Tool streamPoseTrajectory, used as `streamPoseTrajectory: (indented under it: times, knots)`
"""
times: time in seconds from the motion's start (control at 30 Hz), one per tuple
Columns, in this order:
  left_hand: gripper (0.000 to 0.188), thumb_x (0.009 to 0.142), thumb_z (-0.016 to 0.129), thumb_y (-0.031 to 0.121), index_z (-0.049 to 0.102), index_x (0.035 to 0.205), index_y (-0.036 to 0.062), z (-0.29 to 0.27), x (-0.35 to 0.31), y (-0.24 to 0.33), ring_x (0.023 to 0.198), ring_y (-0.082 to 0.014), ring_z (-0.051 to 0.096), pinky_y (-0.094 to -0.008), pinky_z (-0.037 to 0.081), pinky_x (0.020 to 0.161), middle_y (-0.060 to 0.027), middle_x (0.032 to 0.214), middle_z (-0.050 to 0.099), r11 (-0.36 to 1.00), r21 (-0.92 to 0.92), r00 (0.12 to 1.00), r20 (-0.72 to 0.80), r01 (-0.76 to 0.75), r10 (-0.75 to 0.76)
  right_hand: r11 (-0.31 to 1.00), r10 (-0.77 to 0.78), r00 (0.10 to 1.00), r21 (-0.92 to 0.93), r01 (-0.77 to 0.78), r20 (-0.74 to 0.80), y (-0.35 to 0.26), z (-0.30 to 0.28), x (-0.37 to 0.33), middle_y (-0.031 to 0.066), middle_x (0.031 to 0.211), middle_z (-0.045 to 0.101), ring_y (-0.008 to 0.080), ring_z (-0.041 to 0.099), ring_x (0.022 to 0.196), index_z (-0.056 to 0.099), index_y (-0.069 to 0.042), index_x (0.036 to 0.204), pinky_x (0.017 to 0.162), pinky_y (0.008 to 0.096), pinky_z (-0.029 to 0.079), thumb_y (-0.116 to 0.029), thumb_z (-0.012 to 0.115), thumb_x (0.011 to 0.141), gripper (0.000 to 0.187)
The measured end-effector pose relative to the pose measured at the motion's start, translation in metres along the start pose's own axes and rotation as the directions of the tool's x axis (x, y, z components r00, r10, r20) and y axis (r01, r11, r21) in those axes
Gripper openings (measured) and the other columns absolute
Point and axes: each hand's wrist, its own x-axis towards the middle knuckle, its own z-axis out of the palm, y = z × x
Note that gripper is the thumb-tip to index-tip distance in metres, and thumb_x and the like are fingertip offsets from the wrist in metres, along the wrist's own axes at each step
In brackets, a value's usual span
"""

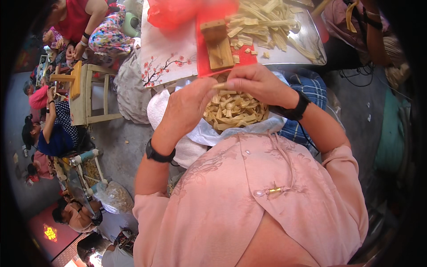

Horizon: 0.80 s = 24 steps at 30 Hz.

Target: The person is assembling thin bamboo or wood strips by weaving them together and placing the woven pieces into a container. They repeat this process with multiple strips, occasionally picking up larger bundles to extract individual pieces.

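Observation:
Both my hands meet above a bowl-like container lined with a white plastic bag (pixel 213 137), which sits in my lap. Short pale yellow pieces (pixel 235 111) of a dried, husk-like material fill it. My left hand (pixel 189 103) and my right hand (pixel 260 86) pinch a small pale yellow strip (pixel 219 86) between their fingertips. The strip's ends are partly hidden by the fingers. Just beyond my hands, a wooden block tool with a raised end (pixel 220 52) rests on a red sheet (pixel 203 58), with a few cut pieces beside it.
Long pale yellow strips (pixel 271 22) are heaped on the table (pixel 313 33). A red plastic bag (pixel 171 15) lies at its far left. A wooden stool (pixel 80 104) stands to my left, near several seated people. Another person's arm (pixel 374 33) shows at far right.

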Motion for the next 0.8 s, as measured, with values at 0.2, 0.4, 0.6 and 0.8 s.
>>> streamPoseTrajectory:
  times: [0.2, 0.4, 0.6, 0.8]
  knots:
    - [0.018, 0.101, 0.052, 0.017, 0.058, 0.108, 0.0019, 0.034, 0.045, -0.048, 0.076, -0.0107, 0.051, -0.0259, 0.044, 0.069, -0.0018, 0.082, 0.055, 0.91, -0.401, 0.954, -0.215, 0.107, -0.207, 0.997, 0.017, 0.941, -0.067, -0.042, -0.337, 0.039, -0.017, 0.035, -0.0014, 0.068, 0.057, 0.0062, 0.049, 0.063, 0.067, 0.002, 0.085, 0.056, 0.0246, 0.041, -0.022, 0.067, 0.091, 0.024]
    - [0.02, 0.099, 0.053, 0.02, 0.059, 0.104, 0.002, 0.04, 0.073, -0.069, 0.077, -0.0104, 0.051, -0.0261, 0.043, 0.072, -0.0036, 0.079, 0.056, 0.914, -0.35, 0.931, -0.218, 0.206, -0.293, 0.996, 0.088, 0.9, 0.018, -0.089, -0.426, 0.06, -0.025, 0.057, -0.0008, 0.067, 0.056, 0.0068, 0.048, 0.061, 0.066, 0.002, 0.083, 0.055, 0.0249, 0.04, -0.021, 0.065, 0.09, 0.024]
    - [0.034, 0.092, 0.052, 0.035, 0.063, 0.109, 0.0077, 0.036, 0.09, -0.065, 0.09, -0.038, 0.063, -0.0453, 0.048, 0.077, -0.0207, 0.09, 0.065, 0.929, 0.059, 0.919, -0.184, 0.365, -0.349, 0.942, -0.089, 0.875, -0.325, -0.081, -0.477, 0.092, -0.029, 0.066, 0.0082, 0.067, 0.057, 0.0165, 0.052, 0.064, 0.062, 0.004, 0.084, 0.06, 0.0328, 0.044, -0.026, 0.067, 0.086, 0.03]
    - [0.029, 0.099, 0.048, 0.021, 0.06, 0.119, 0.0041, 0.031, 0.052, -0.066, 0.09, -0.0213, 0.067, -0.0318, 0.052, 0.077, -0.0122, 0.099, 0.069, 0.678, -0.639, 0.894, 0.035, 0.364, -0.447, 0.974, 0.02, 0.876, -0.19, -0.126, -0.482, 0.068, -0.019, 0.042, 0.0086, 0.072, 0.06, 0.0192, 0.059, 0.068, 0.061, 0.003, 0.088, 0.061, 0.0349, 0.046, -0.031, 0.068, 0.085, 0.034]
